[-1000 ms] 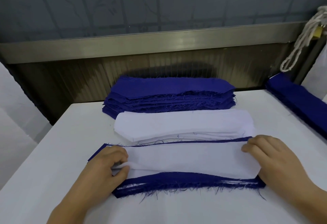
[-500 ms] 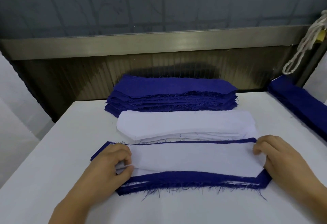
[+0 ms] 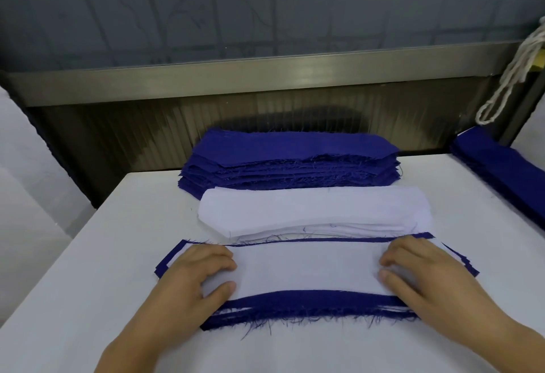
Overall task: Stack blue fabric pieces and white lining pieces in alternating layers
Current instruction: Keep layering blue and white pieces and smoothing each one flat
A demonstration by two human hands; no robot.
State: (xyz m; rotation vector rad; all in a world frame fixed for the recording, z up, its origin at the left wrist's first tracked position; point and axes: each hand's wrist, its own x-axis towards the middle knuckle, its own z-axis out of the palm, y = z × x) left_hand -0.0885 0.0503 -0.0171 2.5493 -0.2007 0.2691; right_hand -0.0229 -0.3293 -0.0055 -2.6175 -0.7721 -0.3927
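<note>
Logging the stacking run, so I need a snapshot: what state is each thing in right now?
Layered stack: white piece on top, blue edges showing.
Top white piece: flat, pressed at both ends.
White pile: stacked, untouched.
Blue pile: stacked, frayed edges, untouched.
Left hand: fingers flat on the white piece.
Right hand: same.

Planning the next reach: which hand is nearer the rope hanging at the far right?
Right. The right hand lies below and left of the rope; the left hand sits farther left.
</note>
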